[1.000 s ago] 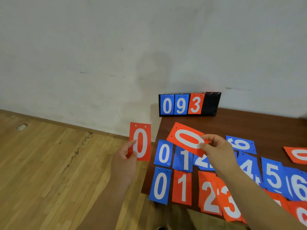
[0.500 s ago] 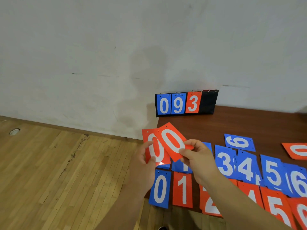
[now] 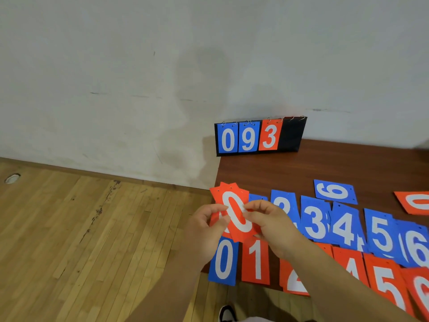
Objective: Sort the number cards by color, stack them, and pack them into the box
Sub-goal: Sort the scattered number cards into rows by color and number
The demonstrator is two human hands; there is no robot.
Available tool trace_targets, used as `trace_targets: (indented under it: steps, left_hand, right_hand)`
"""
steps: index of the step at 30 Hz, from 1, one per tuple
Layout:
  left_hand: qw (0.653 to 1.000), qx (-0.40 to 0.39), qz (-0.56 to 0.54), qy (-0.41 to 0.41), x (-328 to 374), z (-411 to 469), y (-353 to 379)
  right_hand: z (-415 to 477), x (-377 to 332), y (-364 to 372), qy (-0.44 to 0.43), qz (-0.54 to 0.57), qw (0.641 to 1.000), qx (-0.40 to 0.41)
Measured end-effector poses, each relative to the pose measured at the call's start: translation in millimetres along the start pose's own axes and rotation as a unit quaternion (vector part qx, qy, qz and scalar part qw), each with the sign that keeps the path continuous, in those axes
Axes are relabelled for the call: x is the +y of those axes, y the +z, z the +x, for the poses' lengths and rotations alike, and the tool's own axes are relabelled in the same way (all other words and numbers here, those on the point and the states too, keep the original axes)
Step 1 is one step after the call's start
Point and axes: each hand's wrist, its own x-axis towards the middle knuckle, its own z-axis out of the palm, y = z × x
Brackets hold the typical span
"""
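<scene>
Two red 0 cards [image 3: 234, 211] are held together, overlapping, above the table's left front corner. My left hand [image 3: 206, 231] pinches their left edge and my right hand [image 3: 271, 223] pinches the right edge. On the brown table [image 3: 267, 170] lie a row of blue number cards: 3 [image 3: 315, 223], 4 [image 3: 346, 226], 5 [image 3: 380, 231], 6 [image 3: 416, 247]. In front of them lie a blue 0 [image 3: 224, 261], a red 1 [image 3: 255, 261] and more red cards [image 3: 385, 280]. No box is in view.
A black flip scoreboard [image 3: 260, 137] showing 0 9 3 stands at the table's back left against the white wall. A loose blue 6 [image 3: 335, 191] and a red 0 [image 3: 415, 202] lie further back. Wooden floor [image 3: 92, 228] spreads left. A shoe [image 3: 226, 313] shows below.
My hands came together: the red 0 in my right hand moved left onto the red 0 in my left hand, and both hands now hold the pair.
</scene>
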Motion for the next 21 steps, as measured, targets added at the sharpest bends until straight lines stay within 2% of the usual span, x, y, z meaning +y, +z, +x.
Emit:
trace_targets:
  steps: [4, 7, 10, 13, 16, 21]
  left_hand:
    - [0.999, -0.039, 0.005, -0.006, -6.2, 1.3, 3.2]
    - [1.000, 0.009, 0.004, -0.023, -21.1, -1.4, -0.2]
    - [0.989, 0.057, 0.101, -0.094, -70.1, -11.2, -1.1]
    - [0.973, 0.040, 0.184, -0.136, -126.8, -22.4, 3.2]
    - [0.945, 0.049, 0.275, -0.172, -153.1, -25.6, 13.9]
    - [0.962, 0.071, 0.183, -0.190, -176.6, -21.0, 14.6]
  right_hand:
    - [2.6, 3.3, -0.6, -0.017, -0.027, 0.999, 0.007]
    - [8.7, 10.1, -6.5, -0.022, -0.072, 0.995, 0.063]
    - [15.7, 27.8, -16.6, -0.020, -0.137, 0.986, 0.095]
    - [19.7, 49.8, -23.7, 0.001, -0.212, 0.971, 0.111]
    - [20.8, 70.5, -25.0, 0.011, -0.279, 0.954, 0.108]
    - [20.6, 102.6, -21.2, 0.006, -0.347, 0.934, 0.090]
